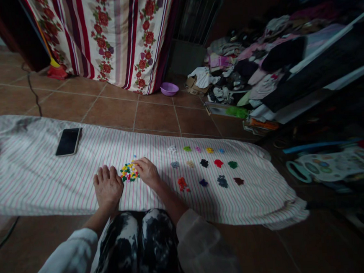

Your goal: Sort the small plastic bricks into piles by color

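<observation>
A mixed pile of tiny coloured pieces (129, 172), in yellow, green, white, pink and red, lies on the striped cloth (161, 188) between my hands. My left hand (108, 185) rests flat at the pile's left edge, fingers stretched out. From the right, my right hand (147, 171) reaches over the pile with its fingers bent and pinched together at the pieces; what is between the fingertips is too small to make out. One blue piece (135, 156) sits apart just above the pile. To the right, small single-colour heaps stand in rows, among them a red heap (218, 163) and an orange heap (182, 184).
A phone (68, 142) lies on the cloth to the left. Beyond the cloth's far edge are a purple basin (169, 88), a floral curtain (105, 37) and a broom (56, 68) on the tiled floor. Heaped clothes (251, 59) fill the right side.
</observation>
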A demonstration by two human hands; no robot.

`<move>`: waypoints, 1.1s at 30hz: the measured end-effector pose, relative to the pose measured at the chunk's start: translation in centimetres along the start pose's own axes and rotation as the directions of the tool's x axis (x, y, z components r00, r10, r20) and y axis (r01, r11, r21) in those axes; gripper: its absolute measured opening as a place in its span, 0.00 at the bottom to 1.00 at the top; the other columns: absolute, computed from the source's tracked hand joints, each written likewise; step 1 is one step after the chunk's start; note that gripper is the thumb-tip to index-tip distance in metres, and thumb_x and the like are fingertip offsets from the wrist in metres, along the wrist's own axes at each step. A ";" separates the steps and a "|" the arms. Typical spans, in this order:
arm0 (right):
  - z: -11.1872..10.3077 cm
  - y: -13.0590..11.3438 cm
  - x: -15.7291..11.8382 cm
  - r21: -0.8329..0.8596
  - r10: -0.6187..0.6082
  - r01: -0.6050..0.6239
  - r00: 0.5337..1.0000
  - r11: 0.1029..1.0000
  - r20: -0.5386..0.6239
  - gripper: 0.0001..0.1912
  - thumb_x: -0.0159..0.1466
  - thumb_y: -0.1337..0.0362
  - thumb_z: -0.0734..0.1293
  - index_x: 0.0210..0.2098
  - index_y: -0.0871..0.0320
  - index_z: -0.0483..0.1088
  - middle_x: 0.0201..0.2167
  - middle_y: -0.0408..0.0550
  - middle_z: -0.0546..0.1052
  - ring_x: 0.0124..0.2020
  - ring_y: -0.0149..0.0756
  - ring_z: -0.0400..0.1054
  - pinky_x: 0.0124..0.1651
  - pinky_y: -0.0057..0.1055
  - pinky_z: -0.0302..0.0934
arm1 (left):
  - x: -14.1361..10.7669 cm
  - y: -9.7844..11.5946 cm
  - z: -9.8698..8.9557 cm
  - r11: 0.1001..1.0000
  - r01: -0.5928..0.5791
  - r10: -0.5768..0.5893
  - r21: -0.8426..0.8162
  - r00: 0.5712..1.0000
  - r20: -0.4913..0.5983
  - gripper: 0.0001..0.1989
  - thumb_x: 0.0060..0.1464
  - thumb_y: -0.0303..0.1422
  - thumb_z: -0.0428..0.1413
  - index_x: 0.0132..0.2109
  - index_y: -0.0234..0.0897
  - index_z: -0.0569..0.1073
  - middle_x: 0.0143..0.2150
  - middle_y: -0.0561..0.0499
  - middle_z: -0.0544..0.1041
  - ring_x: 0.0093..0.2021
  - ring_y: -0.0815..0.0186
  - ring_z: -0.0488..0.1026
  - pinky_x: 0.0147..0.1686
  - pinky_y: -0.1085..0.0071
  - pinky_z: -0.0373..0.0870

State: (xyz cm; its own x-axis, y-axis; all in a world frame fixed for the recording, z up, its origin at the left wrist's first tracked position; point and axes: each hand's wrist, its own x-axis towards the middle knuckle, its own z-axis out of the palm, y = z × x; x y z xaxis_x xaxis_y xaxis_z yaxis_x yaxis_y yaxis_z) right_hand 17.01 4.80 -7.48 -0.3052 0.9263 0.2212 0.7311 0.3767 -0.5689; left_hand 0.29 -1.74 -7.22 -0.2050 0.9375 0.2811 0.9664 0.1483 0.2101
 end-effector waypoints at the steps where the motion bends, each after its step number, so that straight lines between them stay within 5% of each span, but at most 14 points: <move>1: -0.1 0.2 -0.1 0.004 0.006 -0.006 1.000 1.000 -0.007 0.12 0.71 0.67 0.63 0.50 0.53 0.77 0.45 0.47 0.78 0.48 0.31 0.73 0.53 0.26 0.65 | 0.0 0.0 0.0 1.000 0.001 -0.001 0.001 1.000 0.006 0.26 0.63 0.35 0.42 0.61 0.29 0.70 0.67 0.30 0.68 0.70 0.43 0.60 0.66 0.44 0.56; 19: -2.3 2.9 -1.8 0.053 0.114 -0.104 0.963 0.993 -0.245 0.10 0.65 0.70 0.61 0.37 0.55 0.75 0.36 0.47 0.78 0.38 0.35 0.72 0.43 0.27 0.65 | 0.0 0.3 -0.5 0.998 -0.001 -0.002 0.064 0.999 0.046 0.26 0.63 0.34 0.42 0.62 0.27 0.70 0.67 0.28 0.67 0.70 0.44 0.59 0.66 0.46 0.55; 33: -8.8 10.4 -5.2 0.068 0.216 -0.210 0.852 0.975 -0.476 0.15 0.67 0.61 0.56 0.34 0.56 0.72 0.34 0.51 0.78 0.38 0.39 0.72 0.45 0.32 0.65 | -0.1 0.2 -0.5 0.994 -0.033 0.032 0.105 0.999 0.013 0.25 0.65 0.35 0.38 0.59 0.29 0.70 0.65 0.31 0.68 0.68 0.44 0.61 0.64 0.48 0.57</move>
State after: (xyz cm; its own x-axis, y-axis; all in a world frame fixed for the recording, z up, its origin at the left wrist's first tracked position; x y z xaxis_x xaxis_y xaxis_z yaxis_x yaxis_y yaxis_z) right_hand 31.55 4.05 -7.56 0.1886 0.8766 0.4427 0.7355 0.1726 -0.6551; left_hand 0.42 -1.92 -6.75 -0.1724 0.9456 0.2758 0.9835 0.1498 0.1013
